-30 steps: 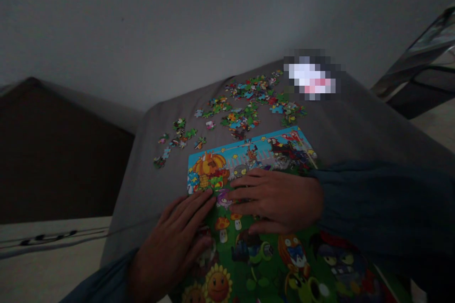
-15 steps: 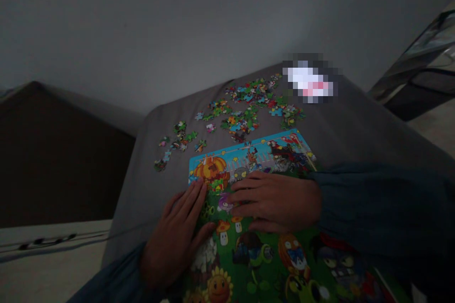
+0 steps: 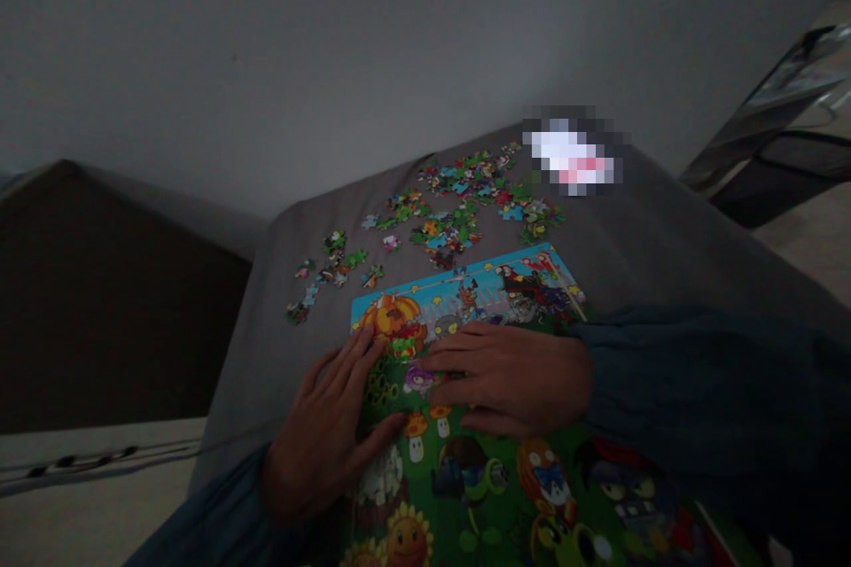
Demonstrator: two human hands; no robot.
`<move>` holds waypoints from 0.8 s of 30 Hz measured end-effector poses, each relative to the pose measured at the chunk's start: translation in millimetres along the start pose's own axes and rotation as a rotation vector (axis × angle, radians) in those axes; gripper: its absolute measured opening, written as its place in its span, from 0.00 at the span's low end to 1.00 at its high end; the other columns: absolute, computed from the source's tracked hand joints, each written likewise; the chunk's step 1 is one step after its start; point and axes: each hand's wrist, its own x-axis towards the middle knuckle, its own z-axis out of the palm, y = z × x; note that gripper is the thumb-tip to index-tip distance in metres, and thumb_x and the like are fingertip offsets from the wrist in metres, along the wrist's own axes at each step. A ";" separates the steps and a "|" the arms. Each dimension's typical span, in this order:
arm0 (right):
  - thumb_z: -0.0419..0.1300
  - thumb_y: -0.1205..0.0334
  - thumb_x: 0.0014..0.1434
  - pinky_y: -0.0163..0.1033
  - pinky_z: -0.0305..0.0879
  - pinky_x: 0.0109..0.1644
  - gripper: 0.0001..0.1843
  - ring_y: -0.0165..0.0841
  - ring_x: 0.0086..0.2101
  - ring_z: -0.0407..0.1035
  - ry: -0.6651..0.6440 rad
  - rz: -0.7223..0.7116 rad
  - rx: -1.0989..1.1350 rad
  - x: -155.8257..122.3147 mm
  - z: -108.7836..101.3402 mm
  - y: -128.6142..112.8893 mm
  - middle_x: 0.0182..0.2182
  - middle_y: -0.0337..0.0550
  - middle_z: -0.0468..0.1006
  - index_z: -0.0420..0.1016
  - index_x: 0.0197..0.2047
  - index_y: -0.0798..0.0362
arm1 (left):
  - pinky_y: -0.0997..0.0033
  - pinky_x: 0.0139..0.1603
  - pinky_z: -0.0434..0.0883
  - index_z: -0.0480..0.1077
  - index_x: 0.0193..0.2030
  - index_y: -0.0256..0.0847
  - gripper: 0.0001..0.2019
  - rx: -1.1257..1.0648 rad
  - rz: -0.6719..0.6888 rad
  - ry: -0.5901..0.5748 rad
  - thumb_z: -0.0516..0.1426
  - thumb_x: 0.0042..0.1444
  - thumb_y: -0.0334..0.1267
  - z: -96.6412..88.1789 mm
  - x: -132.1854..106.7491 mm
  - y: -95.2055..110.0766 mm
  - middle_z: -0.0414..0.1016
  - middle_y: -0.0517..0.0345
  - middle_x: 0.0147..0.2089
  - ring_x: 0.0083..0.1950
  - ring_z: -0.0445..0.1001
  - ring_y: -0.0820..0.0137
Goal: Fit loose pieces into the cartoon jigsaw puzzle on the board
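Note:
A colourful cartoon jigsaw puzzle board (image 3: 479, 478) lies on a grey cushioned surface (image 3: 638, 239) in dim light. My left hand (image 3: 329, 430) lies flat on the board's left edge, fingers stretched out toward its upper corner. My right hand (image 3: 511, 376) rests palm down across the middle of the board, fingers pointing left and slightly apart. Neither hand holds anything that I can see. Both arms wear dark blue sleeves. Several loose puzzle pieces (image 3: 458, 204) are scattered beyond the board.
A smaller scatter of loose pieces (image 3: 329, 270) lies at the left of the cushion. A blurred white and pink patch (image 3: 573, 155) sits at the far edge. A dark piece of furniture (image 3: 99, 310) stands left, a shiny dark frame (image 3: 784, 124) right.
My left hand has slid from the board's middle to its left edge, fingers now reaching the upper left corner. My right hand has barely moved.

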 end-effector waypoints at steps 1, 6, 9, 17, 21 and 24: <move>0.57 0.58 0.68 0.51 0.61 0.62 0.17 0.42 0.63 0.61 0.000 0.001 0.000 -0.2 0.0 0.1 0.64 0.49 0.68 0.73 0.56 0.54 | 0.45 0.68 0.61 0.46 0.73 0.39 0.36 0.008 0.004 0.002 0.49 0.67 0.59 0.6 -1.1 1.6 0.54 0.40 0.75 0.74 0.56 0.54; 0.57 0.59 0.67 0.51 0.62 0.61 0.16 0.43 0.62 0.63 0.012 -0.011 -0.010 -0.5 -0.3 -0.4 0.63 0.49 0.69 0.74 0.56 0.54 | 0.47 0.67 0.64 0.46 0.72 0.37 0.37 0.005 0.014 0.018 0.49 0.66 0.60 2.4 -5.0 4.4 0.57 0.37 0.74 0.73 0.59 0.54; 0.57 0.59 0.67 0.52 0.63 0.60 0.16 0.43 0.61 0.63 0.014 -0.009 -0.008 0.0 0.3 -0.4 0.63 0.49 0.69 0.74 0.55 0.54 | 0.47 0.64 0.67 0.46 0.72 0.39 0.39 -0.012 -0.056 0.051 0.49 0.64 0.64 2.7 -5.7 2.0 0.59 0.39 0.73 0.70 0.63 0.53; 0.58 0.58 0.67 0.51 0.62 0.59 0.16 0.43 0.61 0.63 0.026 -0.012 -0.021 0.8 3.1 1.8 0.62 0.49 0.71 0.75 0.55 0.54 | 0.46 0.64 0.67 0.58 0.68 0.36 0.41 0.002 -0.180 0.072 0.46 0.61 0.69 7.6 -9.7 0.0 0.64 0.41 0.70 0.70 0.64 0.51; 0.57 0.58 0.68 0.51 0.62 0.60 0.16 0.43 0.61 0.63 -0.004 -0.005 -0.022 0.9 2.5 1.3 0.63 0.48 0.70 0.74 0.55 0.54 | 0.46 0.63 0.67 0.60 0.67 0.35 0.42 0.027 -0.145 0.055 0.45 0.61 0.70 7.2 -8.9 -0.7 0.66 0.42 0.69 0.69 0.64 0.51; 0.56 0.57 0.68 0.51 0.61 0.62 0.18 0.43 0.62 0.62 0.007 0.002 -0.019 0.3 3.9 1.1 0.63 0.48 0.70 0.73 0.57 0.54 | 0.46 0.63 0.68 0.56 0.70 0.34 0.41 0.068 -0.106 0.048 0.43 0.63 0.68 7.5 -10.2 -5.0 0.64 0.42 0.70 0.71 0.62 0.51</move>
